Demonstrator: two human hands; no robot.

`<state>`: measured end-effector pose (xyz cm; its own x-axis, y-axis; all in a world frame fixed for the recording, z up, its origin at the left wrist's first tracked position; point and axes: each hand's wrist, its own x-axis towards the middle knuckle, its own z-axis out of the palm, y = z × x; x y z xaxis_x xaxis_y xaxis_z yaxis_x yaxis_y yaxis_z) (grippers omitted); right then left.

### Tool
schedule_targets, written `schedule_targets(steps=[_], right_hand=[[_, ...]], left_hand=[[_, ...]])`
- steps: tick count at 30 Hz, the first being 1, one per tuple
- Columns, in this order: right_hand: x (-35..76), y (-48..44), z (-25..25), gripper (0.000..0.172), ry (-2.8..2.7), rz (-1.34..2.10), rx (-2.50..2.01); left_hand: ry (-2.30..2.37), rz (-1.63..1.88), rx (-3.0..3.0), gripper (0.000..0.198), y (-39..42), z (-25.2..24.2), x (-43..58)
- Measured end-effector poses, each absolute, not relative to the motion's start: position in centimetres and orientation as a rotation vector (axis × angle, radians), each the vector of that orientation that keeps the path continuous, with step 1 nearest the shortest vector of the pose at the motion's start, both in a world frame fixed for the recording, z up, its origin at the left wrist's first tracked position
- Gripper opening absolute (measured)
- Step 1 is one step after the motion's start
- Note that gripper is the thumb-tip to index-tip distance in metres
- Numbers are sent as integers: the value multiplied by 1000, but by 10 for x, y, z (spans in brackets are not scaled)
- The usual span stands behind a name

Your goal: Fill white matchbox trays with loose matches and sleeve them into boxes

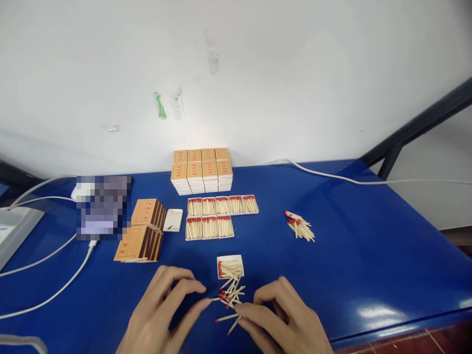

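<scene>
Loose red-tipped matches (231, 290) lie in a messy heap on the blue tabletop, just in front of a white matchbox tray (240, 259) that is partly filled with matches. My left hand (165, 305) is at the heap's left, its thumb and fingers apart. The left thumb tip touches or nearly touches the end of one match. On the other side, my right hand (283, 314) has thumb and forefinger closed at the ends of matches; how many it grips is hard to see. Its other fingers are curled.
Several filled match trays (209, 227) stand in two rows behind. Closed matchboxes (202, 169) are stacked by the wall. Matchbox sleeves (140, 236) and an empty tray (173, 220) are at left, near cables and a blurred-out object (105, 206). Another match pile (300, 227) lies right.
</scene>
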<state>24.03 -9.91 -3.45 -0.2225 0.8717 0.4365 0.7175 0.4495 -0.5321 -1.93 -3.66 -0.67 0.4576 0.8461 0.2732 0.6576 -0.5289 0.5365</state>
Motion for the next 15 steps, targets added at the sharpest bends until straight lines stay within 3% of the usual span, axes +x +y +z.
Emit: schedule_targets(steps=[10, 15], right_hand=[[241, -89, -28, 30, -2198, 274, -1216], [227, -96, -32, 32, -2168, 183, -1244]], left_hand=[[1116, 540, 2413, 21, -47, -30, -31], [1121, 667, 2382, 21, -49, -21, -39]])
